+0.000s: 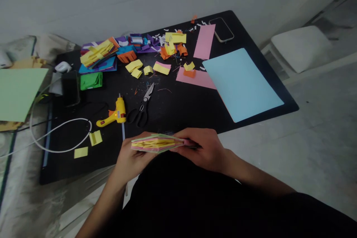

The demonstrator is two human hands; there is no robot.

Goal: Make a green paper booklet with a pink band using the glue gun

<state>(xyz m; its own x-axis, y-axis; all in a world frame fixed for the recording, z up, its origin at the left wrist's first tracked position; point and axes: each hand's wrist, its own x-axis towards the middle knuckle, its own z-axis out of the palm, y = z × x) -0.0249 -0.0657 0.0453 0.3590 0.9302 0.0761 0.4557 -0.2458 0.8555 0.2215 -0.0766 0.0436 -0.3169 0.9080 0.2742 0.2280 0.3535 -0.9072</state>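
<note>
Between my two hands, close to my body at the table's front edge, is a thick stack of folded paper [157, 143] in yellow, pink and pale green layers. My left hand [134, 158] is closed on its left end. The right end sits in the closed fingers of my right hand [205, 148]. Beyond them on the table lie black-handled scissors [143, 106] with the blades pointing away, and a yellow glue gun [115, 113] with a glue stick out of its back. Two small yellow paper pieces [95, 138] rest left of my left hand.
The black table [178, 108] holds light blue sheets [242, 83], pink strips [205, 41], a phone [221, 29], bundled colored papers [99, 54], a green paper bundle [91, 80] and scattered scraps. A white cable [89, 128] loops at left. A white stool [299, 46] stands right.
</note>
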